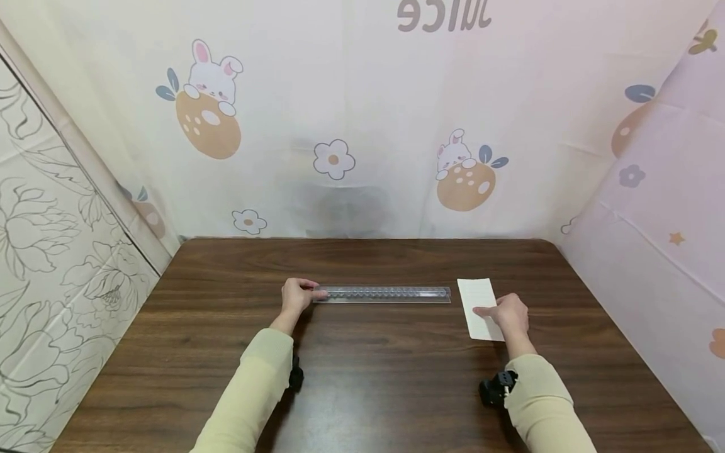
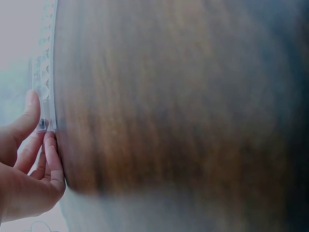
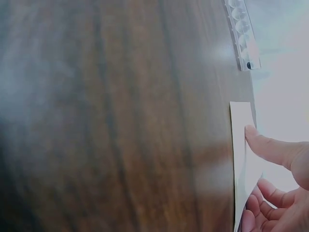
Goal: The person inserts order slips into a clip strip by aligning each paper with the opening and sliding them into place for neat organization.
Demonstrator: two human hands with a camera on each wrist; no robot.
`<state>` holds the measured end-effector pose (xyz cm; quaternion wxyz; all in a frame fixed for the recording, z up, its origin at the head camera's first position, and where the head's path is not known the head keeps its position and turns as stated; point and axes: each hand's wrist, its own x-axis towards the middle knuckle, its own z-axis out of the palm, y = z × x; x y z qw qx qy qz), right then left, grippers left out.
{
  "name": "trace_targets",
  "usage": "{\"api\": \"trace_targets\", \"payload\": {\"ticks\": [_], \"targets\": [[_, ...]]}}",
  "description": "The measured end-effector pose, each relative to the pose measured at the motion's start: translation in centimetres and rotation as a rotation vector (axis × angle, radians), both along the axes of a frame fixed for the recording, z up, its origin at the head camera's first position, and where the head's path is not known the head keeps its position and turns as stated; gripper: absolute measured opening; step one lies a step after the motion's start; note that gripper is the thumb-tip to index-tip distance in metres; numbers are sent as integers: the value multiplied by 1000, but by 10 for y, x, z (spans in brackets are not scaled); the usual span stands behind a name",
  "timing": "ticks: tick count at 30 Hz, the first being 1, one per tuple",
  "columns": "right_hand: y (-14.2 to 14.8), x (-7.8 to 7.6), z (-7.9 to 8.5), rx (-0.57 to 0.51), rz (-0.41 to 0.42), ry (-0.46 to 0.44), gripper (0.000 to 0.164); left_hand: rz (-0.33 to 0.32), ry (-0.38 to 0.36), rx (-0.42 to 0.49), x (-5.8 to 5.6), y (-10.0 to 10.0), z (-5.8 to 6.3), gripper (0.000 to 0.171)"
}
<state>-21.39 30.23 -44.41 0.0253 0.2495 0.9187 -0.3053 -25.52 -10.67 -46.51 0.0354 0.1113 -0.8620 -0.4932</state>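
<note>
A long clear plastic strip [image 1: 385, 294] with a row of small round cells lies crosswise on the table in the head view. My left hand [image 1: 297, 294] pinches its left end, the thumb on top. In the left wrist view the thumb and fingers of the left hand [image 2: 34, 159] meet at the end of the clear strip [image 2: 47, 72]. To the right, my right hand [image 1: 510, 313] holds a white paper slip [image 1: 476, 296] by its right edge. The right wrist view shows the right thumb [image 3: 270, 147] on the face of the paper slip [image 3: 240, 125], fingers behind it.
The brown wooden table [image 1: 362, 377] ends at the back against a printed curtain [image 1: 374, 94]. More curtains hang at the left and right sides. A small black device [image 1: 498, 388] is worn at the right wrist, another [image 1: 296, 374] at the left.
</note>
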Motion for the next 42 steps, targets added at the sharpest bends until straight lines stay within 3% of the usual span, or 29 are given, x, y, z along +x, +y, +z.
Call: {"api": "trace_targets", "payload": {"ticks": [6,16,27,42], "targets": [[0,1,-4,-11,-28,74,56,1,-2,2,1,0,0,24],[3,4,-5,-41,-48,214,37,12,-3,2,2,1,0,25],[10,14,-3,-65,-30,252,30,2,-4,8,0,-1,-2,25],[9,29,6,-118,-16,282,34,5,19,1,1,-1,-2,25]]}}
